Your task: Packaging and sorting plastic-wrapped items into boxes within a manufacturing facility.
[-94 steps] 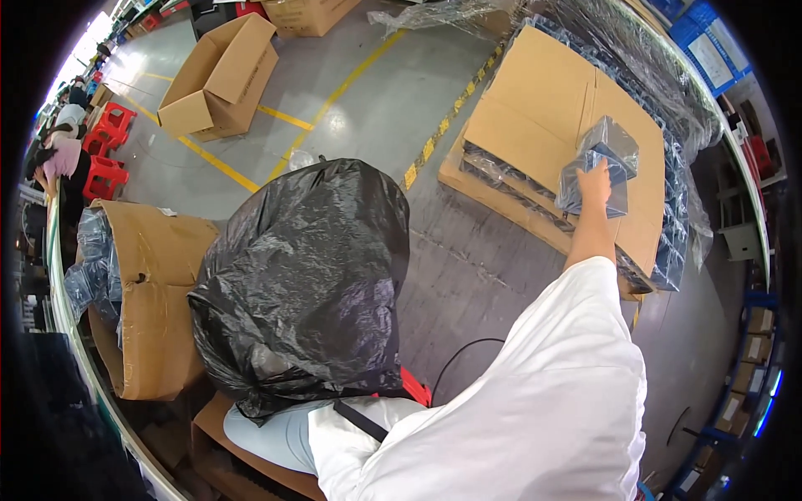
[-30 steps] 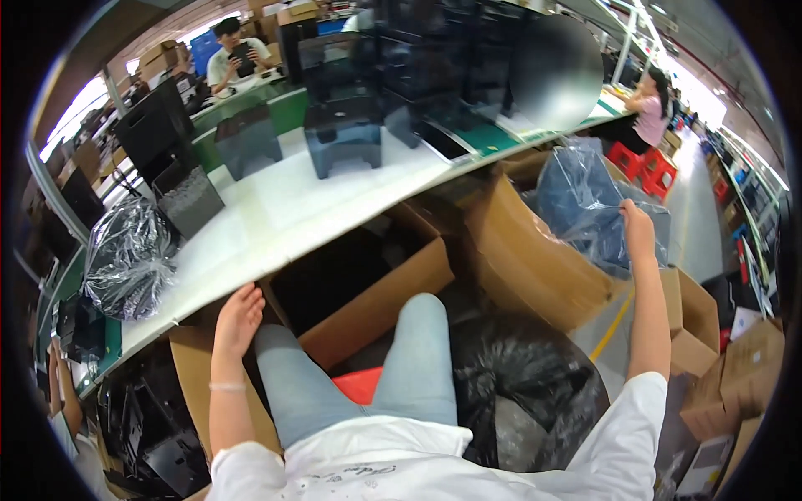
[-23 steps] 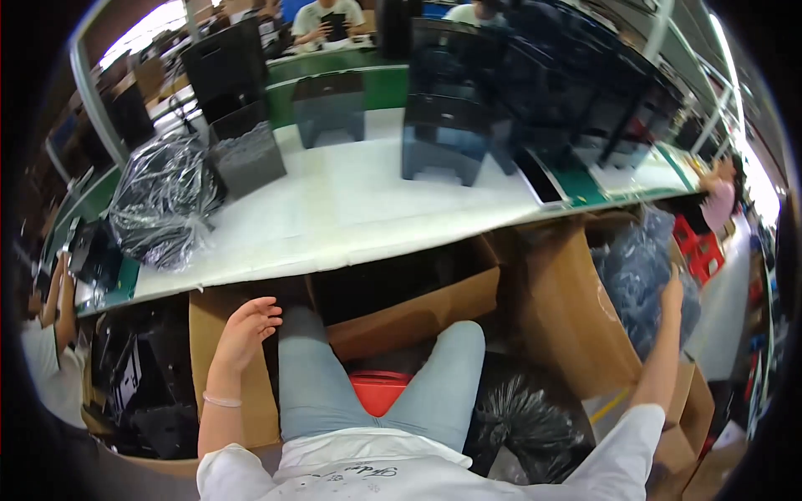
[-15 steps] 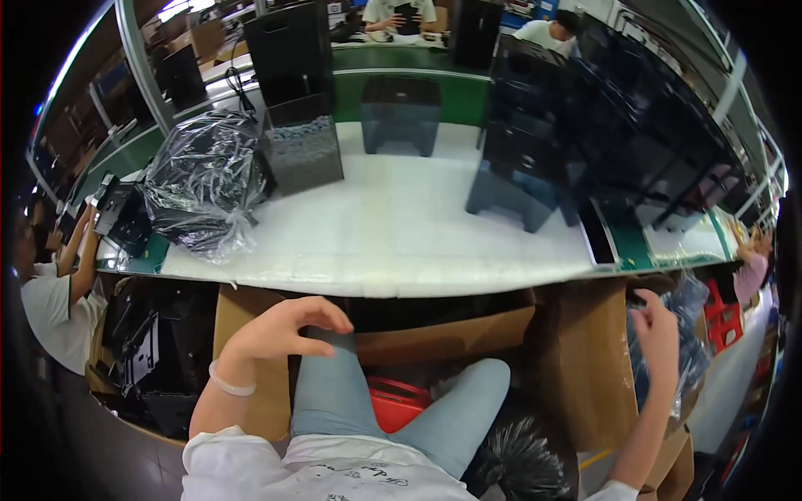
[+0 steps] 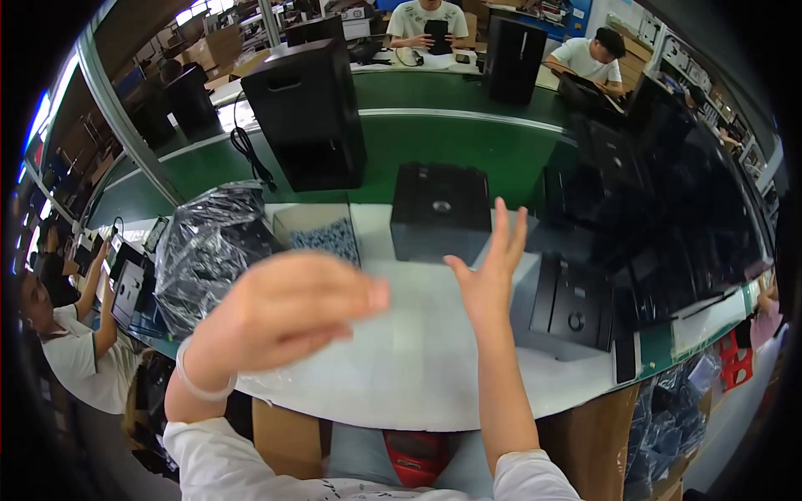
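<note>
My right hand (image 5: 491, 280) reaches over the white work surface (image 5: 401, 351), fingers spread and holding nothing. Its fingertips are beside the right edge of a boxy black housing (image 5: 441, 204) with a small round part on its face. A second black housing (image 5: 572, 305) lies to the right of that hand. My left hand (image 5: 280, 313), smeared by motion, hovers over the left of the surface, thumb apart from its bent fingers and nothing visible in it. Just beyond it are an open bin (image 5: 351, 225) of small grey-blue pieces (image 5: 322, 238) and a black bundle in clear plastic wrap (image 5: 209, 250).
A tall black case (image 5: 305, 117) with a handle slot stands behind the bin. Black housings (image 5: 668, 209) are stacked at the right, near a flat dark phone-like slab (image 5: 625, 359). Cardboard and bagged parts (image 5: 672, 417) sit below the edge. Co-workers sit across and at the left.
Both hands have risen from near my lap to above the work surface, the right one swinging inward toward the middle housing. My view has tilted, so the table fills more of it.
</note>
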Motion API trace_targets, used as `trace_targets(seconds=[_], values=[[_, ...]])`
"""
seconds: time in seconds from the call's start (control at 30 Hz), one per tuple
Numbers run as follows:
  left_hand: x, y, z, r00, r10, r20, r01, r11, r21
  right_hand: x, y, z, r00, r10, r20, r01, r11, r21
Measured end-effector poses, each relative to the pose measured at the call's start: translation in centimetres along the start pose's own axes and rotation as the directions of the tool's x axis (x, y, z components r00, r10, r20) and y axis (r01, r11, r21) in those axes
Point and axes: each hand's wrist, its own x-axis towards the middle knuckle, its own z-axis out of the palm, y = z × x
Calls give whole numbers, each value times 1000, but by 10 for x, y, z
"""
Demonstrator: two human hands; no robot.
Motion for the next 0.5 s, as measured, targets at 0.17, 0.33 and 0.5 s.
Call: trace_targets(seconds=[0.17,0.33,0.5], values=[[39,-79,-26,917,-224,-330,307,925,225,-13,84,25,960,251,122,-275,920,279],[38,-177,-32,869,-260,-420,433,812,392,-29,119,28,937,284,203,-346,833,432],[41,-234,12,827,-330,-454,559,562,610,-43,143,24,923,351,155,-384,863,329]])
